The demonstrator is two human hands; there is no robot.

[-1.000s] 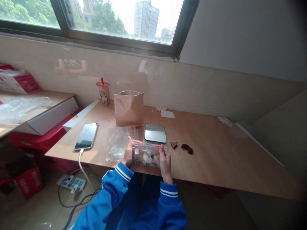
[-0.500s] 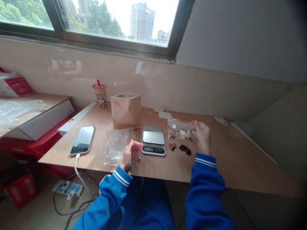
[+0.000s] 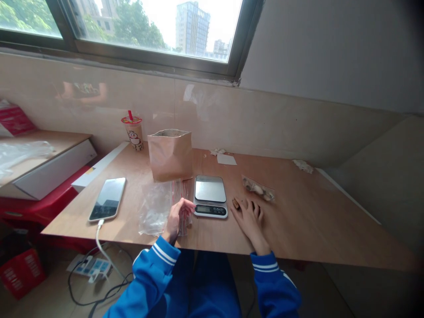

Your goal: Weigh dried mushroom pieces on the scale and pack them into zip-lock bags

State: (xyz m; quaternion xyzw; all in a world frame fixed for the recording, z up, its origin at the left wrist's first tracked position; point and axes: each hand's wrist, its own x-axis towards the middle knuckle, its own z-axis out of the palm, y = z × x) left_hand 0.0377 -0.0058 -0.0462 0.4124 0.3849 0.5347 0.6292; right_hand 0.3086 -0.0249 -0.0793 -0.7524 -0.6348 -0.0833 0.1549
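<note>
The right hand (image 3: pixel 250 223), fingers spread apart, covers small dark-brown pieces (image 3: pixel 236 203) (clear zip bag (image 3: pixel 258 188) kept within reach at its one o'clock); the left hand (image 3: pixel 177 218) curls its fingers together at red-sealed clear bags (image 3: pixel 183 207), grip unclear.

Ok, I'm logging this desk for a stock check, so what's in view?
scale: 1, silver and black, middle of the desk
paper bag: 1, brown, upright behind the scale's left
zip bag: 1, clear with pale pieces, right of the scale
plastic bag: 1, clear, left of the scale
red-edged bags: count unclear, beside the plastic bag
phone: 1, black, left side
cup: 1, pale with red straw, back left
brown piece: 1, at right fingertips
left hand: 1, at the red-edged bags
right hand: 1, open on the desk
</note>
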